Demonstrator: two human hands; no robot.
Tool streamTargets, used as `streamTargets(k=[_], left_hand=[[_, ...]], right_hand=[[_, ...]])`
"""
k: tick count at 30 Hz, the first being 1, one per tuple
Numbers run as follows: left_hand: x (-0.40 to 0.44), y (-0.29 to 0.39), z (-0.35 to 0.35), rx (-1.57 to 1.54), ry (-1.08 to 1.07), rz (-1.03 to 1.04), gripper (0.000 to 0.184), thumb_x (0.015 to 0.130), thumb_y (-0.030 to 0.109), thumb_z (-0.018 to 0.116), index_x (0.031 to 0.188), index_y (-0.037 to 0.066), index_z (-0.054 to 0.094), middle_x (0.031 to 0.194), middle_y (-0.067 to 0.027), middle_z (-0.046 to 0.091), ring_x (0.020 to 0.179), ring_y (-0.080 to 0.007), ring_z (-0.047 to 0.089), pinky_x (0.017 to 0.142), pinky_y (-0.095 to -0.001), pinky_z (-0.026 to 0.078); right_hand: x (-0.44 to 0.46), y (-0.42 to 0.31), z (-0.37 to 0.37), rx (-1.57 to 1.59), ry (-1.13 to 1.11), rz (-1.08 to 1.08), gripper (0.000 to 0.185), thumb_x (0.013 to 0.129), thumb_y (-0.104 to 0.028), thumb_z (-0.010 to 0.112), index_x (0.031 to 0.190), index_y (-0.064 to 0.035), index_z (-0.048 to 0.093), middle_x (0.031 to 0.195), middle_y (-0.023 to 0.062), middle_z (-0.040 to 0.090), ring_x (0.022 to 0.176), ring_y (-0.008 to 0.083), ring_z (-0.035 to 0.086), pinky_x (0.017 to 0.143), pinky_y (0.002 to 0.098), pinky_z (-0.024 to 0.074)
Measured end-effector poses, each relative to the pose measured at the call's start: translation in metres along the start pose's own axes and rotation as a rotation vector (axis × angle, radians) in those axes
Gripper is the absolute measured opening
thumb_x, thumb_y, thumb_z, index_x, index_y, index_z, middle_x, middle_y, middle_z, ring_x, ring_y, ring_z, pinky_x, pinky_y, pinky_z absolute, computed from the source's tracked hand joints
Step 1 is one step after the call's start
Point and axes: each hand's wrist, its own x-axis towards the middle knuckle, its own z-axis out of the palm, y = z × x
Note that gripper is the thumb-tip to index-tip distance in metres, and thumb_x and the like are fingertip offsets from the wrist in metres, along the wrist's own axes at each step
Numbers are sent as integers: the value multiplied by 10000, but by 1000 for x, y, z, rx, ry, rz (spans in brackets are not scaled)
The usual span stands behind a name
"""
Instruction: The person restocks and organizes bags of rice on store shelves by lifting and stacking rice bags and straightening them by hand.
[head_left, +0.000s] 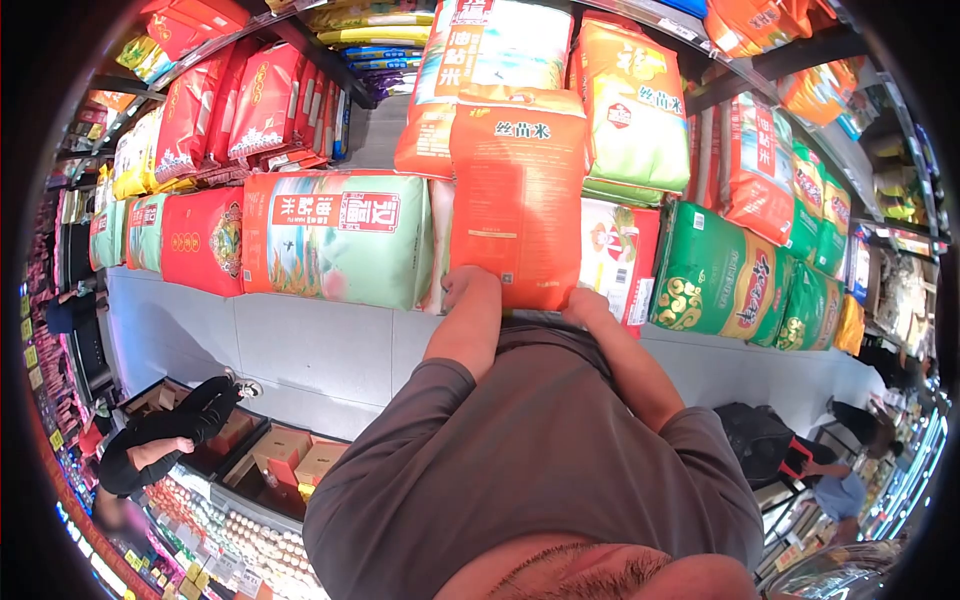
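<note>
An orange rice bag stands upright in front of me, leaning on the stacked bags. My left hand is at its lower left corner, and my right hand is at its lower right corner. Both hands are closed around the bag's bottom edge, with some fingers hidden. Behind it are a white and orange bag and an orange and green bag. A pale green and red bag lies to the left. A white and pink bag shows at the right.
Green bags are stacked at the right, red bags on the left shelf. Grey floor lies beyond the bag row. A person in black is at the lower left beside cardboard boxes; other people are at the lower right.
</note>
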Motion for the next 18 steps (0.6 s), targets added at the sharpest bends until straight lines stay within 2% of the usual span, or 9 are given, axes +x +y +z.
streamTargets(k=[4, 7, 13, 16, 18], left_hand=[[25, -9, 25, -7, 5, 7, 469, 886, 358, 452, 1129, 29, 681, 1101, -203, 692, 972, -386, 658, 887, -486, 501], [37, -14, 41, -20, -5, 4, 468, 882, 359, 459, 1128, 28, 681, 1094, -207, 692, 968, -390, 657, 888, -489, 500], [30, -14, 32, -40, -58, 14, 464, 881, 347, 459, 1096, 3, 685, 1050, -189, 707, 915, -382, 670, 840, -477, 517], [31, -13, 35, -10, 35, 18, 465, 886, 348, 447, 1088, 3, 685, 1056, -186, 709, 922, -371, 672, 845, -476, 518], [42, -17, 45, -17, -48, 28, 490, 897, 356, 422, 1122, 2, 675, 1097, -188, 702, 946, -375, 671, 864, -476, 517]], right_hand=[[-5, 0, -6, 21, 84, 19, 377, 825, -350, 663, 1069, -67, 718, 1074, 180, 716, 1053, 330, 677, 874, 426, 544], [-4, 12, -3, 85, 105, -12, 364, 829, -360, 658, 1034, -67, 725, 1053, 196, 714, 1024, 341, 683, 872, 434, 543], [-4, 14, -1, 82, 150, -35, 346, 855, -324, 635, 1026, -34, 716, 1029, 205, 714, 996, 362, 688, 863, 460, 548], [-2, 9, 5, 78, 183, -90, 323, 865, -314, 617, 1003, -38, 714, 991, 202, 718, 974, 369, 691, 856, 470, 550], [-2, 1, 7, 98, 192, -138, 318, 873, -311, 604, 996, -38, 712, 982, 205, 717, 977, 374, 689, 859, 471, 550]])
